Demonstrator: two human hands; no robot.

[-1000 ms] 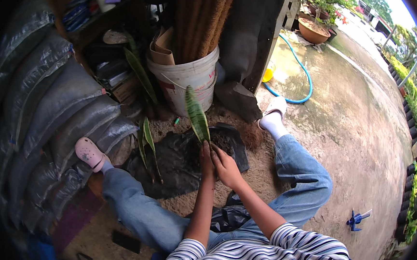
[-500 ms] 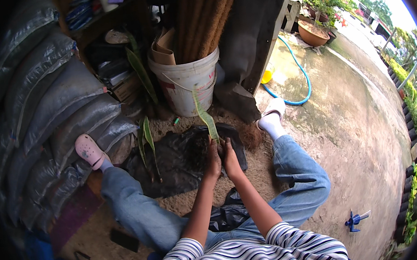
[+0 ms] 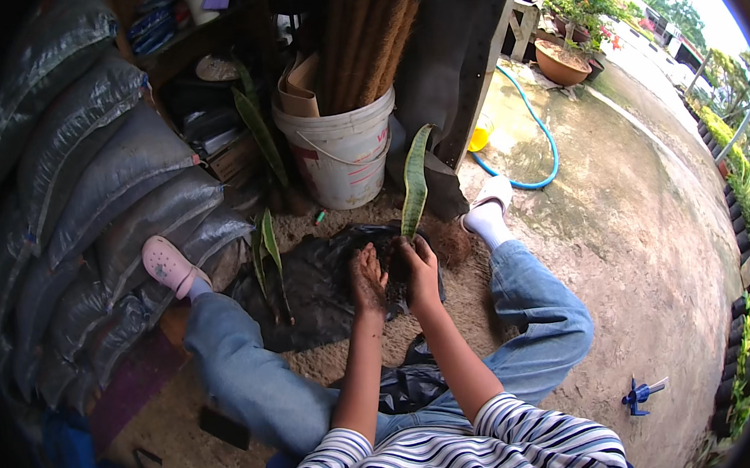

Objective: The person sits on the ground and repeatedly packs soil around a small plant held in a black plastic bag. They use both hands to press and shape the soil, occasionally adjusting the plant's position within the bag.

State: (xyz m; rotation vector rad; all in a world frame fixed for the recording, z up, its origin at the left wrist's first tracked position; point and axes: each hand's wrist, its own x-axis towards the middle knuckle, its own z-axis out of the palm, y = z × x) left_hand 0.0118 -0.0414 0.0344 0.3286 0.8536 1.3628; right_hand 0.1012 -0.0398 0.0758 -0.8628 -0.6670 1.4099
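My right hand grips the base of an upright snake plant leaf with yellow edges, over a black plastic sheet with dark soil on it. My left hand, its palm and fingers dirty with soil, is open just left of the plant, fingers apart and slightly curved over the soil. More snake plant cuttings lie on the left part of the sheet. Another crumpled black plastic is between my legs.
Stacked dark sacks fill the left side. A white bucket holds brown poles, with a cluttered shelf behind. To the right are a blue hose, potted plants and a small blue object on the concrete.
The leaf in my hand has moved right and stands higher than half a second ago. My hands have separated; my left hand has shifted left and opened off the plant.
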